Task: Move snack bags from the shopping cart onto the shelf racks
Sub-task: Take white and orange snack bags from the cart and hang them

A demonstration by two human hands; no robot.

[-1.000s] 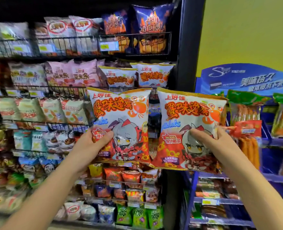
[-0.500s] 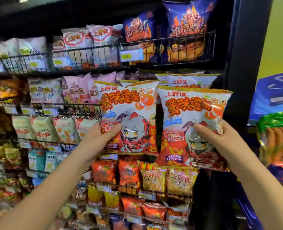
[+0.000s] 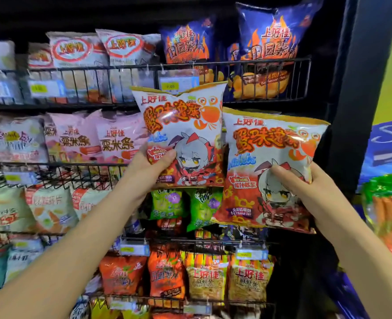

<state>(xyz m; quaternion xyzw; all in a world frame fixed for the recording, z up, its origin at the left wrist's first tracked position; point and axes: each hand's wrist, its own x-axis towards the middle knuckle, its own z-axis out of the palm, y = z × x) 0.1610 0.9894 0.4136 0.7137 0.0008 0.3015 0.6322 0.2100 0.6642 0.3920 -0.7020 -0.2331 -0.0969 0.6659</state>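
Two bare forearms reach up from the bottom corners toward a store shelf. The left grip (image 3: 154, 165) holds a snack bag by its lower left corner, thumb pressed on the front and fingers hidden behind. The right grip (image 3: 305, 192) holds a matching bag by its right edge in the same way, thumb across the front.

Both are white and orange crab-flavour bags with a cartoon figure. The left bag (image 3: 185, 125) is raised higher and tilts slightly; its top edge overlaps a yellow price tag (image 3: 170, 86). The right bag (image 3: 268, 143) sits lower, its left edge just against the first bag. Both are in the air in front of the racks, in neither rack.

Behind them, black wire shelf racks (image 3: 247, 65) run in tiers. The top tier carries blue flame-printed bags (image 3: 270, 40) and white bags with red ovals (image 3: 75, 51). Pink bags (image 3: 119, 139) fill the middle tier to the left, green bags (image 3: 167, 203) show under the held pair, and orange and yellow bags (image 3: 204, 279) stand lower down. A dark upright post (image 3: 356, 88) ends the shelving on the right.
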